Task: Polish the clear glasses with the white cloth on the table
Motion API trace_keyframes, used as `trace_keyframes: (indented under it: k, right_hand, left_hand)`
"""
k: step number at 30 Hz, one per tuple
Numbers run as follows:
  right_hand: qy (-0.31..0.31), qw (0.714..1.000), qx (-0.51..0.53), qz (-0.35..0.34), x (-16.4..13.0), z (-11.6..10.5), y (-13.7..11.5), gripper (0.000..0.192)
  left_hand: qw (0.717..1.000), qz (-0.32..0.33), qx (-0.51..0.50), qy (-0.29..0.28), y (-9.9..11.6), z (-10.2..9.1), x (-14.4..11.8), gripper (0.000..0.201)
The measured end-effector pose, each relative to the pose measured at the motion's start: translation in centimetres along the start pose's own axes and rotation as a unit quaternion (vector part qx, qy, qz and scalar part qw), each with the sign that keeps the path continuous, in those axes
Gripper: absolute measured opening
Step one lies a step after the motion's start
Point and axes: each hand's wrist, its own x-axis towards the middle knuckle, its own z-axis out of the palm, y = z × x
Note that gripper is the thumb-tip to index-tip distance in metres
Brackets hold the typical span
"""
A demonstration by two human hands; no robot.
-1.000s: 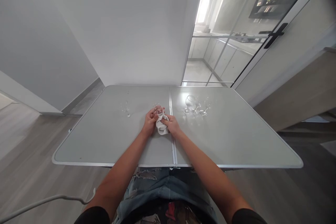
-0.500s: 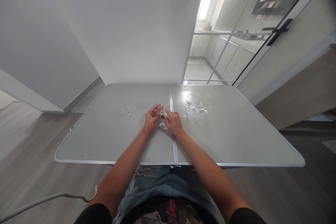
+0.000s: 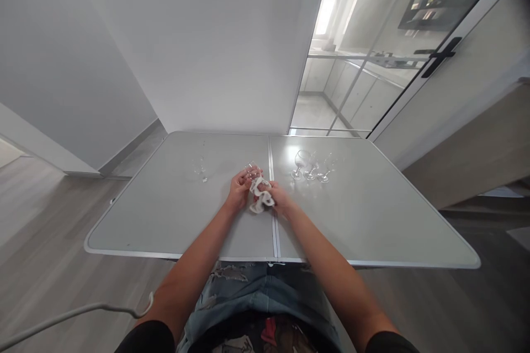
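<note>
My left hand [image 3: 239, 190] grips a small clear stemmed glass [image 3: 252, 170] over the middle of the grey folding table [image 3: 174, 220]. A crumpled white cloth [image 3: 260, 199] is bunched in my right hand [image 3: 280, 198] and pressed against the glass. The two hands meet just above the table's centre seam. To the right, three clear wine glasses [image 3: 309, 164] stand close together on the tabletop. One more small clear glass [image 3: 200, 169] stands to the left of my hands.
A white wall rises behind the table. At the back right is a glass sliding door [image 3: 372, 60] with a black handle [image 3: 439, 56]. Wood-look floor [image 3: 45, 220] surrounds the table. A white cable [image 3: 74, 314] hangs at lower left.
My right hand has turned and drawn the cloth slightly down and right against the glass, so more cloth shows. The left hand keeps hold of the glass.
</note>
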Motion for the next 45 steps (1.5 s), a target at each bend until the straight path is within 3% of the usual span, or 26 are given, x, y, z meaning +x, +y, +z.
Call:
trace_keyframes:
  k: [3,5,7,9,12,15,18,21,23,25,27,30,32,34,36,39,41,42,43,45]
  right_hand:
    - [0.150,0.960,-0.183,-0.146,0.0,0.5,-0.1,0.034]
    - [0.176,0.944,-0.215,-0.176,0.0,0.7,-0.2,0.033]
    - [0.130,0.971,-0.148,-0.137,-0.1,0.8,-0.2,0.036]
    - [0.026,0.998,-0.024,-0.052,-0.2,0.7,-0.3,0.041]
    - [-0.114,0.986,0.118,0.034,-0.5,0.4,-0.2,0.042]
    - [-0.137,0.982,0.126,0.032,-0.4,0.1,0.1,0.041]
    - [-0.008,0.998,-0.035,-0.047,-0.1,0.2,0.4,0.037]
    - [0.160,0.942,-0.245,-0.165,0.3,0.3,0.5,0.025]
    - [0.179,0.922,-0.284,-0.192,0.3,0.2,0.5,0.025]
    - [0.127,0.955,-0.212,-0.164,0.3,0.1,0.5,0.031]
    - [0.023,0.993,-0.073,-0.086,0.2,-0.2,0.5,0.040]
    - [-0.125,0.988,0.094,0.011,0.1,-0.5,0.7,0.047]
    - [-0.154,0.982,0.111,0.020,0.1,-0.6,0.8,0.046]
    - [-0.101,0.994,0.046,-0.011,0.1,-0.5,0.7,0.041]
    - [0.015,0.992,-0.092,-0.083,0.2,-0.1,0.6,0.034]
    - [0.175,0.912,-0.313,-0.199,0.3,0.5,0.4,0.020]
    - [0.213,0.868,-0.386,-0.227,0.3,0.7,0.2,0.020]
    - [0.217,0.863,-0.394,-0.228,0.3,0.7,0.1,0.020]
    - [0.215,0.871,-0.382,-0.221,0.3,0.6,0.1,0.019]
    - [0.186,0.920,-0.292,-0.183,0.4,0.4,0.0,0.019]
  left_hand:
    - [0.999,0.028,0.013,0.012,-0.3,-0.1,0.4,0.070]
    - [0.999,0.032,0.009,0.015,-0.4,-0.2,0.5,0.070]
    - [1.000,0.017,0.003,0.005,-0.3,-0.5,0.4,0.071]
    - [1.000,-0.003,0.000,-0.013,-0.1,-0.7,0.1,0.073]
    - [0.999,-0.012,-0.003,-0.038,0.1,-0.8,-0.2,0.077]
    - [0.999,-0.014,-0.002,-0.042,0.2,-0.6,-0.3,0.078]
    - [1.000,-0.008,0.006,-0.009,-0.1,-0.4,0.1,0.075]
    - [0.999,0.026,0.017,0.030,-0.6,-0.3,0.6,0.070]
    - [0.999,0.036,0.013,0.032,-0.7,-0.4,0.6,0.069]
    - [1.000,0.019,0.007,0.010,-0.5,-0.6,0.5,0.070]
    - [1.000,-0.004,0.003,-0.018,-0.2,-0.8,0.2,0.074]
    - [0.999,-0.011,0.000,-0.052,0.2,-0.8,-0.1,0.080]
    - [0.998,-0.006,0.000,-0.056,0.1,-0.8,-0.1,0.081]
    - [0.999,-0.004,0.003,-0.040,0.0,-0.7,0.0,0.078]
    - [1.000,0.011,0.007,-0.010,-0.3,-0.6,0.2,0.073]
    - [0.999,0.047,0.006,0.020,-0.6,-0.6,0.6,0.066]
    - [0.998,0.055,-0.002,0.018,-0.6,-0.6,0.8,0.064]
    - [0.999,0.052,-0.006,0.014,-0.6,-0.6,0.9,0.064]
    - [0.999,0.046,-0.008,0.011,-0.6,-0.6,1.0,0.064]
    - [0.999,0.032,-0.009,0.009,-0.5,-0.5,1.0,0.064]
